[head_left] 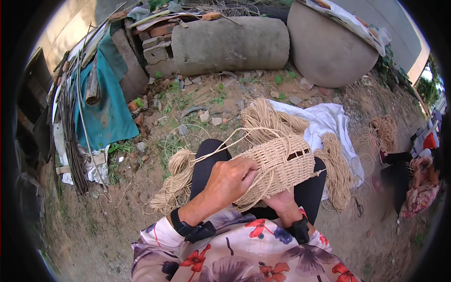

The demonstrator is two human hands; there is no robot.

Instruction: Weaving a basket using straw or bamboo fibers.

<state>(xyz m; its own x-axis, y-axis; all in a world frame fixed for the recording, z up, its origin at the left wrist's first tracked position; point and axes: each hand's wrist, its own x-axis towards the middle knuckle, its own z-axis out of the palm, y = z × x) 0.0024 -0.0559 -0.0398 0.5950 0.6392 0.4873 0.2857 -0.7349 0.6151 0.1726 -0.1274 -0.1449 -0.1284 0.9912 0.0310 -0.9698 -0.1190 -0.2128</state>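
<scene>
A woven basket (277, 164) of pale twisted cord rests tilted across my lap, with a dark opening in its far right side. My right hand (283, 201) grips its near lower edge, the fingers partly hidden beneath the weave. Over the basket's left side my left hand (230, 181) is closed in a pinch; what lies between its fingertips is hidden. Loose cord strands (268, 175) cross the weave beside those fingers. A longer cord (221, 146) loops from the basket's top toward a cord bundle (176, 181) by my left knee.
Beyond the basket, a cord hank (265, 120) and another hank (334, 174) lie on or beside a white sheet (329, 123). Another person (420, 183) sits at right near a cord coil (384, 131). A concrete cylinder (230, 44) and teal cloth (105, 108) stand farther off.
</scene>
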